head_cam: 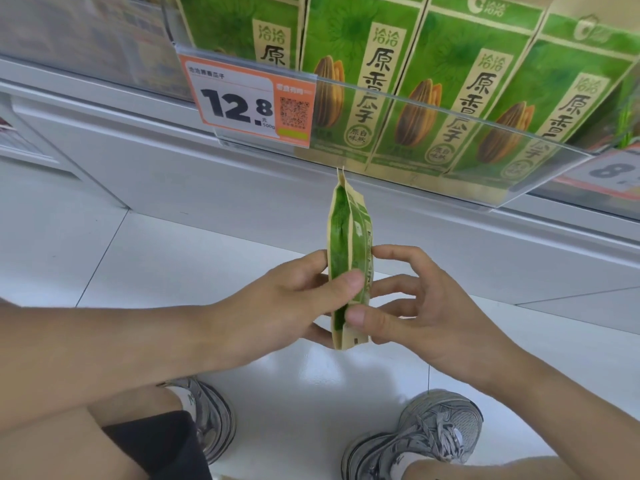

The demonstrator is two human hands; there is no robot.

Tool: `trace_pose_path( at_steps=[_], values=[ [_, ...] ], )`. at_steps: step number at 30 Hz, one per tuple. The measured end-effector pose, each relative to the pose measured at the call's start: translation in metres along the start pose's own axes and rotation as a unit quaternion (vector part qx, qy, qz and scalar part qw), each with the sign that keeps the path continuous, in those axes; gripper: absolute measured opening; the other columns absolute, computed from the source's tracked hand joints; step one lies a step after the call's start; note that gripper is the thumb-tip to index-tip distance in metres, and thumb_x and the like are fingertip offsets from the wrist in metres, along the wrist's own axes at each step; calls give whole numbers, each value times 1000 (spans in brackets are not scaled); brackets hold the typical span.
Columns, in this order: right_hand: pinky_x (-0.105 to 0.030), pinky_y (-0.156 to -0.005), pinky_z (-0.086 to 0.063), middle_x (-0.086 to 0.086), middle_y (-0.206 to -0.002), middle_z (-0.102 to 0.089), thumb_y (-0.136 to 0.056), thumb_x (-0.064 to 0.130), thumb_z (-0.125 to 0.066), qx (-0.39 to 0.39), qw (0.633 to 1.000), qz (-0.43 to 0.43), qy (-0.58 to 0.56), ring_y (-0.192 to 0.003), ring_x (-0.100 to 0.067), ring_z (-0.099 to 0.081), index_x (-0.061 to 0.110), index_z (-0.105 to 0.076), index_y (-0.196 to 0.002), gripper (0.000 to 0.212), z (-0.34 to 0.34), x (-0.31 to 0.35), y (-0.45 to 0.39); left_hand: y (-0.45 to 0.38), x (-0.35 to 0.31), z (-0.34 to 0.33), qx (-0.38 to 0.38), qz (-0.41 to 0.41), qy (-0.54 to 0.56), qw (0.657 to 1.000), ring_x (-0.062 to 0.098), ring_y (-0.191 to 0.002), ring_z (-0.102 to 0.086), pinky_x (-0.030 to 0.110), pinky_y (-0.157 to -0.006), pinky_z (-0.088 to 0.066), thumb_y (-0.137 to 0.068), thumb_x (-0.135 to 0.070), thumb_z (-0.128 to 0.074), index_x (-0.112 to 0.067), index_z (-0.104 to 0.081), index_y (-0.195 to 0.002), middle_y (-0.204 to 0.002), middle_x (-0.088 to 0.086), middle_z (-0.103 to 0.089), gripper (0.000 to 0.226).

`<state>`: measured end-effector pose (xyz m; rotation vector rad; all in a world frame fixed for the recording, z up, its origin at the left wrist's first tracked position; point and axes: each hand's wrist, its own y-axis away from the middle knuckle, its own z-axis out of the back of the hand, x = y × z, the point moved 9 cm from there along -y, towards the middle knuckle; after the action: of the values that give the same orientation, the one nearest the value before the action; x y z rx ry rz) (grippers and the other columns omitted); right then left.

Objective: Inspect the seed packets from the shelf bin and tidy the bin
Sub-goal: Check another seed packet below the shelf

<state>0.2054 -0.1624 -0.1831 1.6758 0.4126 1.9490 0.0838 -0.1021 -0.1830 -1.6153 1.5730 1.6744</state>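
White floor tiles (173, 244) and a pale shelf base fill the background of a shop aisle. At centre, the left hand (277, 299) pinches a green-and-tan sunflower seed packet (349, 258), thumb on its near edge and fingers behind it. The right hand (415, 306) holds the same packet from the 3 o'clock side, thumb pressed low on the edge, fingertips touching its right face. Both grips are narrow, closed on the packet. It stands upright, turned edge-on to the camera, its sealed top pointing to 12 o'clock.

Just above, at 12 to 2 o'clock, a clear-fronted shelf bin (450, 133) holds a row of matching seed packets (381, 81) standing upright. At 11 o'clock an orange price tag (249, 102) reading 12.8 clips to the bin's front. Grey sneakers (422, 434) rest on the floor at 5 and 7 o'clock.
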Motion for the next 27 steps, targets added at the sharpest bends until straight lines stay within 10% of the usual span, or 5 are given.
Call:
trace_pose_path(
  at_steps=[10,27],
  values=[
    [-45,-77,-63,-10,-100,-73,-78,51,-65,-37,999,13,28,-83,-23,-76,17,-64,-115,51,28,6,-6,-5,-1,4,-34,22,-86,996,20,-102,-74,45,-93,-58,-103,-2,-50,-21,-55,-129,-110,3,-77,33],
    [-44,-77,-63,-7,-99,-76,-80,51,-62,-50,997,53,-2,-88,-21,-75,16,-71,-111,48,37,18,-5,-21,-23,20,-88,-32,-111,989,26,-91,-76,50,-85,-60,-98,-11,-58,-11,-59,-105,-98,5,-79,8]
  ],
)
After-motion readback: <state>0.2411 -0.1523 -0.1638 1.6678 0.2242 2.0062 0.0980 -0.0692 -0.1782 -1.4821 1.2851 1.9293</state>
